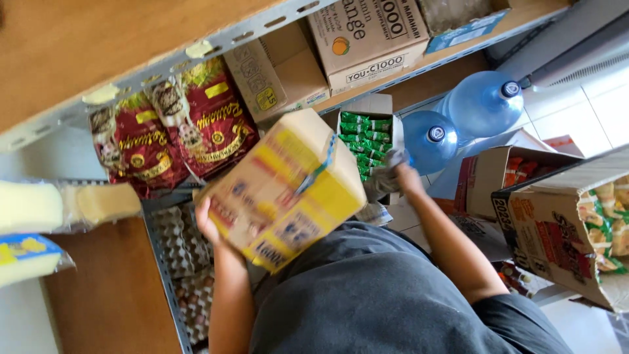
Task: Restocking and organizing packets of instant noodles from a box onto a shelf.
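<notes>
Both hands (208,223) on yellow carton (283,187)

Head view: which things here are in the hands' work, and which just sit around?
In hand:
- yellow cardboard box, held up by left hand
- grey cloth, gripped by right hand

Lying about:
- red snack bags
- egg trays
- blue water jugs
- box of green sachets
- open noodle carton

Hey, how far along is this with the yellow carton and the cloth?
Done: red bags already sit on the shelf. In hand: the left hand lifts the yellow carton, and the right hand grips a grey cloth beside it. Left: the carton is not yet set down.
</notes>
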